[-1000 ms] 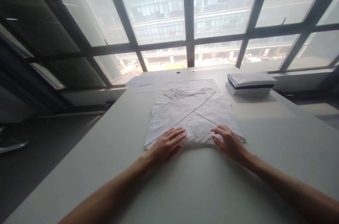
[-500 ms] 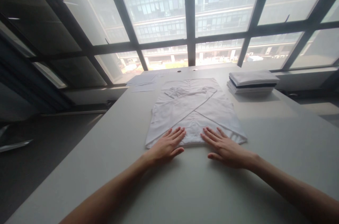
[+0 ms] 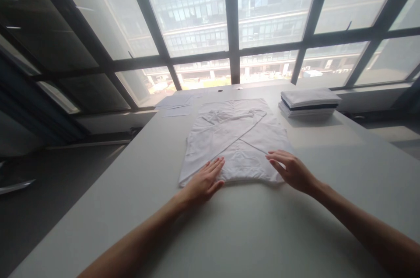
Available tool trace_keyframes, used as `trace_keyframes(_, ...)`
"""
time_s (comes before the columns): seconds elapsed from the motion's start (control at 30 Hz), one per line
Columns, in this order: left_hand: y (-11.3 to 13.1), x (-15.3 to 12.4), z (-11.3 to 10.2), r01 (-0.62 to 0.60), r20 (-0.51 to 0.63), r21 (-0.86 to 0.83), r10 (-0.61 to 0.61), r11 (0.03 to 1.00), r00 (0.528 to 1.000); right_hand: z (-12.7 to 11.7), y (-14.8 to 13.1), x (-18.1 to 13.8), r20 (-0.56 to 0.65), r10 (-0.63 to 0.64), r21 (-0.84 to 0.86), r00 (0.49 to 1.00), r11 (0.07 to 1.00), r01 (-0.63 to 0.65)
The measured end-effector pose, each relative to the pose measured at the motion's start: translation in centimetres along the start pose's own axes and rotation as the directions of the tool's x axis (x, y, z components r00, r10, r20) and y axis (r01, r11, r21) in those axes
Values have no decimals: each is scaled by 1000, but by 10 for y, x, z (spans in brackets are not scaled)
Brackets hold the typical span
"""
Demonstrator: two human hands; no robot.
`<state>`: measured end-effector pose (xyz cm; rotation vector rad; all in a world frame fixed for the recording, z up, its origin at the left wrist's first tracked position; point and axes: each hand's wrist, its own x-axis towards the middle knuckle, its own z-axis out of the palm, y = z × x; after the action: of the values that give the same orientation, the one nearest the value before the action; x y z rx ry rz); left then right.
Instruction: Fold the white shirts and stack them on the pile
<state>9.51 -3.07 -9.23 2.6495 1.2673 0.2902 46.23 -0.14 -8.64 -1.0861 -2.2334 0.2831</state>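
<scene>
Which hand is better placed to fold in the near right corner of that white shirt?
Probably the right hand: it rests on the near right corner of the white fabric shirt, fingers curled over its edge. The left hand lies flat on the near left corner.

Left hand (image 3: 204,180) — flat, palm down, fingers together and extended forward, forearm bare and running back toward the lower left. Right hand (image 3: 291,169) — palm down, fingers loosely spread and slightly arched, set well apart from the left, forearm bare, trailing to the lower right.
</scene>
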Motion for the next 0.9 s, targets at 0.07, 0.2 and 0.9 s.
trace_keyframes(0.07,1,-1,-1,-19,-76,-31,17,999,997,1,5,0,-102,-19,47,995,999,24)
trace_keyframes(0.2,0,-1,-5,-33,-228,-77,15,996,973,6,-1,0,-42,-168,136,985,976,172)
trace_keyframes(0.9,-12,-1,-11,-158,-10,-15,158,987,987,13,0,-1,108,-111,69,988,992,104)
